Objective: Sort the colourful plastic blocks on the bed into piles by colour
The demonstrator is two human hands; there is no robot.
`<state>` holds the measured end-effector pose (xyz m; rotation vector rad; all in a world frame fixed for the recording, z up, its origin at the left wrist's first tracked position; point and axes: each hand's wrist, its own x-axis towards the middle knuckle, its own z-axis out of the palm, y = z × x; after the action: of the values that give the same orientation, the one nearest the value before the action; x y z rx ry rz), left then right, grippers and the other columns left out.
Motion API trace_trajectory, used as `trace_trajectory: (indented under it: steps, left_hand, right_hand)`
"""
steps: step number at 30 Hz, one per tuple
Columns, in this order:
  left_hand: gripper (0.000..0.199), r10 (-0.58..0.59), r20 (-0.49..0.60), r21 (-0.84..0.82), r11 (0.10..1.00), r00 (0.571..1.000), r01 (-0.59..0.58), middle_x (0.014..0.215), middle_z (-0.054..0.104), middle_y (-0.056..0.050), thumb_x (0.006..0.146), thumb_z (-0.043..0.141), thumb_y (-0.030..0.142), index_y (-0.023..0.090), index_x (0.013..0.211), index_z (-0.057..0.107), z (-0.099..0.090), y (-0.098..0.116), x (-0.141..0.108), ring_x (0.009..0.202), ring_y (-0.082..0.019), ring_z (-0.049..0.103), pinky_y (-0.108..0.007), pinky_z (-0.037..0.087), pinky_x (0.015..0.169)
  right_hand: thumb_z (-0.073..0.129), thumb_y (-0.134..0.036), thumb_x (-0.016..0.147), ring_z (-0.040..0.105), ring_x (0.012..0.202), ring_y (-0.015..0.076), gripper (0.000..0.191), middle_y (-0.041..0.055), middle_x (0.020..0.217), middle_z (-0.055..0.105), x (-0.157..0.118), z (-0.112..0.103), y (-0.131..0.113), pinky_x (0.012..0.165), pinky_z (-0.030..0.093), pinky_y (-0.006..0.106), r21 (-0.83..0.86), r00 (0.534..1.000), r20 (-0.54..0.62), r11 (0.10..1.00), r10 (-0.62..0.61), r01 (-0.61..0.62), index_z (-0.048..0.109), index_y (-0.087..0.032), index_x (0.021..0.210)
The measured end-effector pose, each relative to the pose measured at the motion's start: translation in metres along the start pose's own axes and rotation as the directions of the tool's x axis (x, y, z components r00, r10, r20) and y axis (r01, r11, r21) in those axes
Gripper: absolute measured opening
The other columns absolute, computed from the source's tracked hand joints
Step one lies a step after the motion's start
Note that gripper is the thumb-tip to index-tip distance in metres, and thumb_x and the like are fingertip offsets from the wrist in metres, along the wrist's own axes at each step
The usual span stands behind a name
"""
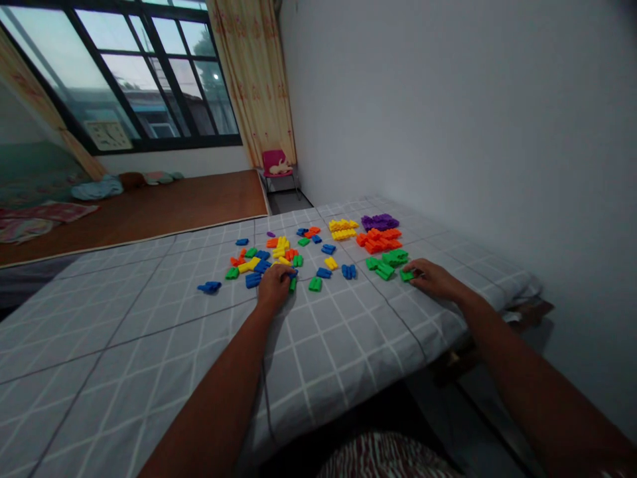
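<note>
Mixed blue, green, yellow and orange plastic pieces lie scattered on the checked cloth. My left hand (pixel 275 285) is closed at the near side of this scatter, its fingers at a green piece (pixel 293 285) and a blue one. On the right, my right hand (pixel 428 277) pinches a green piece (pixel 407 275) beside the green pile (pixel 387 263). Behind that pile are an orange pile (pixel 379 240), a yellow pile (pixel 343 230) and a purple pile (pixel 380 222). A blue piece (pixel 210 287) lies apart at the left.
The cloth-covered surface (pixel 164 345) ends at a near edge in front of my lap. A pale wall (pixel 448 133) runs along the right side. Farther off are a brown bed mat (pixel 199 202), a pink chair (pixel 273 159) and a window with curtains.
</note>
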<state>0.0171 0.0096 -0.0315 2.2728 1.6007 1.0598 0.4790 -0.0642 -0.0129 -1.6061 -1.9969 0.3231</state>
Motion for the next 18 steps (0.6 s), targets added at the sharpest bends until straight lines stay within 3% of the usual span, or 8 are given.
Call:
trace_trajectory:
  steps: [6, 10, 14, 18]
  left_hand:
    - [0.031, 0.028, -0.016, 0.007, 1.0, 0.999, -0.027, 0.1, 0.071, -0.008, 0.076, 0.049, 0.009, 0.02, 0.091, 0.074, -0.001, 0.0, -0.002, 0.1, -0.023, 0.062, -0.04, 0.047, 0.094]
    - [0.031, 0.033, -0.004, 0.029, 0.999, 0.999, -0.033, 0.1, 0.071, -0.007, 0.077, 0.048, 0.01, 0.02, 0.092, 0.074, -0.001, 0.0, -0.002, 0.099, -0.023, 0.062, -0.039, 0.047, 0.093]
    - [0.031, 0.061, 0.009, 0.02, 0.998, 0.998, -0.061, 0.099, 0.071, -0.007, 0.077, 0.049, 0.009, 0.02, 0.092, 0.074, 0.001, -0.002, 0.0, 0.099, -0.023, 0.062, -0.039, 0.047, 0.094]
    - [0.03, 0.069, -0.005, 0.013, 0.998, 0.998, -0.069, 0.1, 0.071, -0.008, 0.079, 0.049, 0.01, 0.019, 0.093, 0.073, 0.002, 0.0, -0.003, 0.101, -0.023, 0.061, -0.041, 0.046, 0.095]
  right_hand:
    - [0.059, -0.017, 0.076, 0.067, 0.092, 0.0191, 0.029, 0.0056, 0.109, 0.067, 0.004, 0.019, -0.005, 0.083, 0.054, 0.034, 0.071, 0.997, -0.079, 0.997, -0.022, 0.028, 0.067, -0.022, 0.103]
    - [0.06, -0.022, 0.078, 0.068, 0.082, 0.0197, 0.026, 0.0053, 0.104, 0.07, 0.006, 0.014, -0.013, 0.077, 0.054, 0.035, -0.056, 0.992, -0.124, 0.998, -0.011, 0.004, 0.067, -0.022, 0.103]
    - [0.054, -0.024, 0.085, 0.067, 0.084, 0.0196, 0.023, 0.0068, 0.102, 0.071, 0.02, 0.012, -0.054, 0.075, 0.053, 0.033, -0.137, 0.968, -0.237, 0.99, -0.077, 0.045, 0.068, -0.02, 0.102]
    - [0.054, -0.026, 0.086, 0.066, 0.08, 0.017, 0.023, 0.0055, 0.099, 0.072, 0.055, 0.029, -0.114, 0.074, 0.052, 0.03, -0.054, 0.968, -0.102, 0.973, -0.227, 0.223, 0.069, -0.021, 0.103]
